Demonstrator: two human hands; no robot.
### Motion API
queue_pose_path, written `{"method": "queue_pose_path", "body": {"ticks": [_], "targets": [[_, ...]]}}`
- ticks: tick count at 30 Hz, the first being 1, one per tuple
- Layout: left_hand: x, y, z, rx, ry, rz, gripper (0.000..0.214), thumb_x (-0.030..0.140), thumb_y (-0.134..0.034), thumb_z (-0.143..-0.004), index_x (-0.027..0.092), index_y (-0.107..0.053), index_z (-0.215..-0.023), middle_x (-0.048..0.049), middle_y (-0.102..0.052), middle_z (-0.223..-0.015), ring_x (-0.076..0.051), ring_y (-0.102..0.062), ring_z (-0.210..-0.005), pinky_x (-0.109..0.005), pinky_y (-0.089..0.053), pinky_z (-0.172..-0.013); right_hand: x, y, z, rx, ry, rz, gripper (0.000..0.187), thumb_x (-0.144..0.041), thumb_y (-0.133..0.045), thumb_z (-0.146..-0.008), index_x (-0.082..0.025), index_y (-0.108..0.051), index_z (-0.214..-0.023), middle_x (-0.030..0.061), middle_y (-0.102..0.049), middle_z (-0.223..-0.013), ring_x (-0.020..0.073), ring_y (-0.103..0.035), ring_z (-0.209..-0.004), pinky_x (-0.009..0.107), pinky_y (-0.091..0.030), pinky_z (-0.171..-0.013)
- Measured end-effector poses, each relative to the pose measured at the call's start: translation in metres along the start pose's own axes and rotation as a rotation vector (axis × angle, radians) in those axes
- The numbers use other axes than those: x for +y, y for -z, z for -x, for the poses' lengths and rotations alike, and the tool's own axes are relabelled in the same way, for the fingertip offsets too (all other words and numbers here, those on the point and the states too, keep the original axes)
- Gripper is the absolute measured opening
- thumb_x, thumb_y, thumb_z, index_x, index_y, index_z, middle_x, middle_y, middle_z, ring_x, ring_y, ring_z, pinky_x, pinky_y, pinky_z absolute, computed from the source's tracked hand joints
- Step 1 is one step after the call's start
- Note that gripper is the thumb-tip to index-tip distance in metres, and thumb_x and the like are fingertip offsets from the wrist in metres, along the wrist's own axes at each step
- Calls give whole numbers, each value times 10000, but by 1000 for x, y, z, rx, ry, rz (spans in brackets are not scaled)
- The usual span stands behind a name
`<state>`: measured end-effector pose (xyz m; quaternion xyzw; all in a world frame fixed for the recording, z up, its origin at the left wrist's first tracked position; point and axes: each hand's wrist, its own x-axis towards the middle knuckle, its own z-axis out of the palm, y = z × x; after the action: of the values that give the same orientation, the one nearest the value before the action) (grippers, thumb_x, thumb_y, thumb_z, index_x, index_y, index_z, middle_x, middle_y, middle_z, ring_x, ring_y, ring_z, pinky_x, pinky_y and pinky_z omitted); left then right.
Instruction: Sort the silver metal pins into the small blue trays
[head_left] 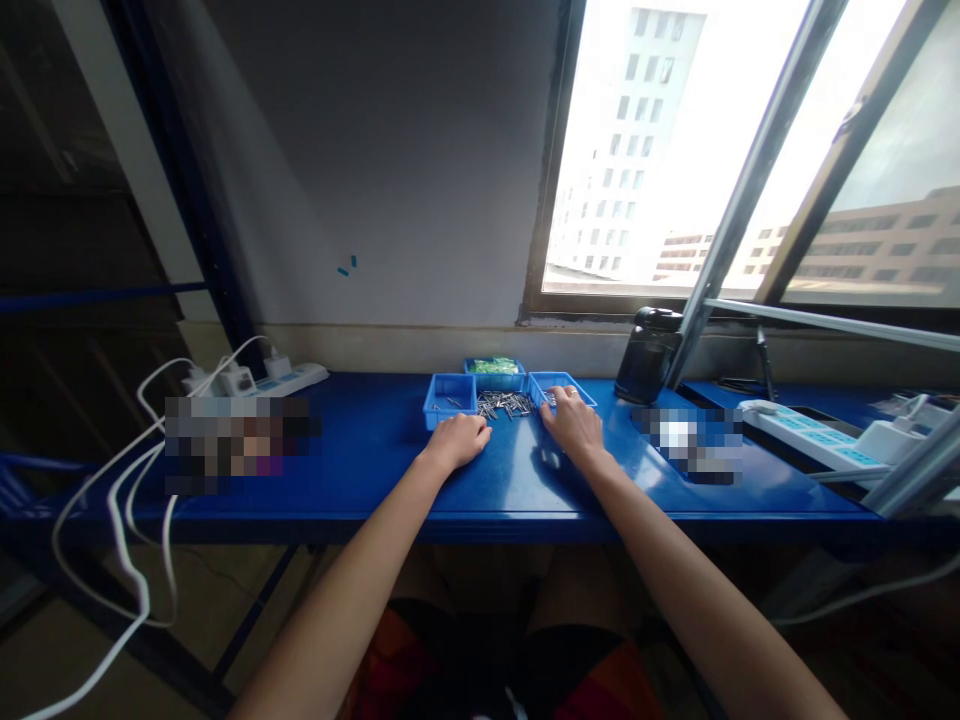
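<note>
A loose pile of small metal screw-like pieces (507, 404) lies on the blue table between two blue bins. My left hand (459, 440) rests just in front of the left bin (450, 385), its fingers curled together at the near left side of the pile. Whatever those fingers may hold is hidden. My right hand (576, 425) reaches over the near edge of the right bin (574, 388), fingers bent and drawn together. Anything between them is too small to make out. A few metal pieces lie in the left bin, and some show in the right one beside my fingers.
Behind the pile stands a third blue bin (493, 380) holding green items. A black bottle-like object (649, 352) is at the back right. Power strips lie at left (294, 378) and right (806, 432), with white cables (120, 490) hanging over the left edge. Two table areas are blurred out.
</note>
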<state>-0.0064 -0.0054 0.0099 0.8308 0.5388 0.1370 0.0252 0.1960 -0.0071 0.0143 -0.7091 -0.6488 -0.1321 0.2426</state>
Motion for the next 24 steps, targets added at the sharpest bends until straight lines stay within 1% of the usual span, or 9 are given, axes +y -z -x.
{"method": "queue_pose_path", "body": {"ticks": [3,6,8,11,14,17,21,24], "targets": [[1,1,0,-2,4,-9,376,420,-318,-850,178,-605,-863,-85,-634,-887,-196,-586,-799,-259,-422,-665,-3,-2,-1,-2,140,-89,345,-327,-357,-858,-195,-511,-1137,96,-516,-1122,190,-569,-850,264,-418,-699],[1,0,0,3,0,-23,362,416,-322,-847,188,-603,-863,-83,-636,-891,-208,-587,-813,-279,-422,-687,-7,-7,0,-85,345,-194,302,-292,-389,-848,-207,-543,-1093,72,-542,-1098,171,-559,-884,249,-410,-756],[1,-1,0,12,-2,-25,362,417,-324,-846,189,-604,-864,-85,-638,-891,-213,-587,-824,-285,-421,-699,-10,-10,1,-156,422,-222,307,-297,-399,-844,-215,-545,-1102,64,-546,-1111,168,-553,-916,248,-403,-794],[0,-2,-1,20,-1,-25,355,411,-328,-845,189,-605,-860,-86,-639,-886,-213,-591,-822,-284,-424,-698,-11,-15,3,-247,436,-180,356,-346,-403,-840,-210,-531,-1143,74,-535,-1157,193,-529,-1000,270,-395,-841],[1,-2,0,23,-3,-30,347,410,-332,-842,193,-602,-855,-83,-640,-883,-217,-593,-815,-287,-428,-684,-11,-18,3,-294,418,-105,407,-411,-384,-838,-203,-527,-1157,93,-504,-1214,230,-505,-1055,316,-397,-857],[1,-1,0,23,-4,-32,345,409,-328,-842,197,-600,-856,-79,-640,-882,-215,-592,-810,-287,-428,-677,-12,-20,2,-317,399,-57,431,-451,-354,-839,-204,-547,-1135,99,-490,-1236,246,-504,-1062,343,-398,-861],[1,-2,-1,23,-7,-31,348,411,-319,-844,204,-598,-864,-70,-639,-882,-209,-590,-804,-284,-428,-677,-13,-20,1,-328,382,-45,437,-461,-339,-842,-205,-564,-1114,90,-501,-1228,237,-505,-1063,330,-394,-870],[1,-2,-1,16,3,-32,351,414,-317,-846,204,-597,-869,-68,-638,-884,-204,-588,-808,-280,-427,-683,-12,-20,1,-314,379,-57,431,-452,-351,-840,-211,-545,-1141,84,-488,-1240,232,-505,-1060,324,-396,-867]]}}
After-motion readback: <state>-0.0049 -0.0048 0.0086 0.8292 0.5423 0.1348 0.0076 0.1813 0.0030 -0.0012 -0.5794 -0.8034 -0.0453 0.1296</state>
